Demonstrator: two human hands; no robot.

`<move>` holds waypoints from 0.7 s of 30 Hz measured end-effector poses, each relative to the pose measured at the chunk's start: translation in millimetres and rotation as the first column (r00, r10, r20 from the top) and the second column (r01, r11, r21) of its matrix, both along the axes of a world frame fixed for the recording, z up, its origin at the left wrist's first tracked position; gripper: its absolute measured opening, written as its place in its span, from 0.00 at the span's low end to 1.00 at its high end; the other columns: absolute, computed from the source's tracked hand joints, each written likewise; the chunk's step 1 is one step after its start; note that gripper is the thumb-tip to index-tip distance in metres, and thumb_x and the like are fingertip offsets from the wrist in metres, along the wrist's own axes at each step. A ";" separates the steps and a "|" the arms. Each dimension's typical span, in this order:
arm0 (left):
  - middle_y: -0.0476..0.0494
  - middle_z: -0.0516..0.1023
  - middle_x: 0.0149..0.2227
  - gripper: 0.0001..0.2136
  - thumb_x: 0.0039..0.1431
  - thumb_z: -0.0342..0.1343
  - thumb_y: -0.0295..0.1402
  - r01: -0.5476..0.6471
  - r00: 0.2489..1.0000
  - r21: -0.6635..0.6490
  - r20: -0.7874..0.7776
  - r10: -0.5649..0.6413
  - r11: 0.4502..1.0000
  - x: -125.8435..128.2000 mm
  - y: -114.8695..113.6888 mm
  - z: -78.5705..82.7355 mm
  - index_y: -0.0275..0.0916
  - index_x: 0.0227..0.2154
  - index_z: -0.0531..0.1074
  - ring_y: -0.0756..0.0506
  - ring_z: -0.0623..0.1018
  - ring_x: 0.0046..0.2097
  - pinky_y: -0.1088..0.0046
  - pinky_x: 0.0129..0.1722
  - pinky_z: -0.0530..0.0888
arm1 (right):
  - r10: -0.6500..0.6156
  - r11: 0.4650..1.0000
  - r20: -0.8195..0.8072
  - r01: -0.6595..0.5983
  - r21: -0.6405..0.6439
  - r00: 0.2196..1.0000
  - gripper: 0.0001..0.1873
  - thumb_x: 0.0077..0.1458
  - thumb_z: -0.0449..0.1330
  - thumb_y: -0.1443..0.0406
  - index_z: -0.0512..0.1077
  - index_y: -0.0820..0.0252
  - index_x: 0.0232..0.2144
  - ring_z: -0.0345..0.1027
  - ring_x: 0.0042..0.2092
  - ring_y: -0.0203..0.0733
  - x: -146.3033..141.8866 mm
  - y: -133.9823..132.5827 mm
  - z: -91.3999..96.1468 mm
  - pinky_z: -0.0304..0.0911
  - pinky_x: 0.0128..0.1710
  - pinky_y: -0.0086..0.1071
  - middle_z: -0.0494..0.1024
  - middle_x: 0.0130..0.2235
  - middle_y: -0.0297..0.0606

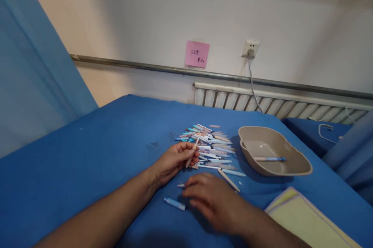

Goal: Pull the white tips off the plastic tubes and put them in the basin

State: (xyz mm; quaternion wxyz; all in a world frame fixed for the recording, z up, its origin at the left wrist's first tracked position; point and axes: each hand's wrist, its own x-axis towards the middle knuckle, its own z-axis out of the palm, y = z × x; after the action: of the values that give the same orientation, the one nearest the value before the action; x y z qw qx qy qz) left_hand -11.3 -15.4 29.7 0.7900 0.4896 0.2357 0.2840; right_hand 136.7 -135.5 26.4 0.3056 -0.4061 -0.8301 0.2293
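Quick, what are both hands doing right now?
Left hand: closed, holding a pale pen.
Right hand: fingers curled, small piece by the fingertips; can't tell if it's held.

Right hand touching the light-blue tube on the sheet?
Apart. The head view shows it: a narrow strip of blue sheet is visible between the right hand and the light-blue tube.

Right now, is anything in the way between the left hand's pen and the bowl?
Yes: loose pens lie on the cloth between the bowl and the pen in the left hand. The bowl's side wall stands there too.
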 end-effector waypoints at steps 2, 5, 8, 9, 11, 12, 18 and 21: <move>0.44 0.75 0.33 0.10 0.50 0.63 0.33 0.002 1.000 -0.014 0.006 -0.002 1.000 0.6 -0.3 -3.1 0.34 0.34 0.71 0.49 0.76 0.32 0.74 0.34 0.72 | 0.034 0.997 0.229 -0.048 0.057 0.973 0.14 0.58 0.52 0.63 0.68 0.48 0.47 0.62 0.52 0.45 -10.9 -9.8 -0.9 0.57 0.51 0.39 0.67 0.54 0.36; 0.43 0.76 0.33 0.11 0.51 0.63 0.34 0.016 1.000 -0.027 -0.014 -0.016 0.999 1.6 -1.3 -5.9 0.33 0.34 0.71 0.49 0.76 0.31 0.74 0.34 0.72 | 0.054 0.991 0.413 -0.101 0.092 0.909 0.15 0.58 0.53 0.63 0.67 0.51 0.49 0.62 0.50 0.48 -20.9 -14.2 -8.1 0.59 0.49 0.41 0.69 0.52 0.38; 0.42 0.77 0.34 0.11 0.52 0.61 0.35 0.031 0.999 -0.055 -0.036 -0.033 0.998 1.9 -2.1 -6.3 0.33 0.35 0.71 0.49 0.77 0.31 0.74 0.34 0.72 | 0.048 0.988 0.471 -0.111 0.108 0.881 0.13 0.57 0.54 0.64 0.70 0.55 0.44 0.66 0.44 0.45 -22.4 -9.5 -13.5 0.61 0.45 0.36 0.74 0.46 0.38; 0.42 0.77 0.34 0.11 0.53 0.61 0.35 0.032 0.999 -0.060 -0.037 -0.034 0.998 1.9 -2.4 -6.3 0.33 0.36 0.72 0.49 0.77 0.32 0.75 0.34 0.73 | 0.038 0.989 0.483 -0.102 0.108 0.875 0.11 0.57 0.54 0.63 0.71 0.55 0.42 0.67 0.42 0.44 -21.9 -7.2 -14.1 0.61 0.44 0.35 0.75 0.44 0.37; 0.42 0.77 0.34 0.11 0.53 0.61 0.35 0.031 0.999 -0.061 -0.040 -0.033 0.998 1.7 -2.7 -6.2 0.33 0.37 0.72 0.49 0.77 0.31 0.76 0.33 0.73 | 0.015 0.991 0.512 -0.080 0.105 0.859 0.09 0.56 0.56 0.61 0.73 0.56 0.37 0.68 0.39 0.43 -21.0 -3.2 -13.9 0.62 0.40 0.33 0.76 0.40 0.38; 0.42 0.77 0.34 0.11 0.53 0.61 0.35 0.029 0.999 -0.061 -0.041 -0.031 0.998 1.6 -2.7 -6.3 0.33 0.36 0.72 0.50 0.77 0.31 0.76 0.33 0.73 | 0.009 0.992 0.529 -0.073 0.102 0.849 0.10 0.55 0.57 0.59 0.73 0.57 0.35 0.68 0.38 0.44 -20.8 -1.8 -13.2 0.62 0.39 0.33 0.76 0.38 0.38; 0.42 0.77 0.34 0.11 0.53 0.61 0.35 0.026 0.999 -0.054 -0.045 -0.028 0.998 1.6 -1.2 -7.7 0.33 0.36 0.72 0.50 0.77 0.30 0.76 0.32 0.73 | -0.096 0.995 0.531 0.065 0.077 0.842 0.07 0.53 0.56 0.65 0.72 0.62 0.34 0.68 0.36 0.46 -19.3 -4.6 -4.8 0.61 0.37 0.35 0.76 0.34 0.43; 0.42 0.77 0.33 0.12 0.53 0.61 0.35 0.013 0.998 -0.060 -0.057 -0.017 0.998 1.9 -1.5 -7.8 0.33 0.36 0.72 0.50 0.77 0.30 0.76 0.33 0.73 | -0.110 0.992 0.403 0.123 -0.007 0.909 0.10 0.52 0.54 0.69 0.71 0.61 0.38 0.69 0.38 0.45 -13.4 -7.7 -2.1 0.61 0.37 0.33 0.76 0.36 0.42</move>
State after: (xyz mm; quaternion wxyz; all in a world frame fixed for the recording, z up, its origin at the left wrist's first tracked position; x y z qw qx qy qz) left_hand -9.4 -16.9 22.0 0.7992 0.4756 0.2632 0.2567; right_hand 123.2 -143.3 24.3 0.1353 -0.4982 -0.8456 0.1357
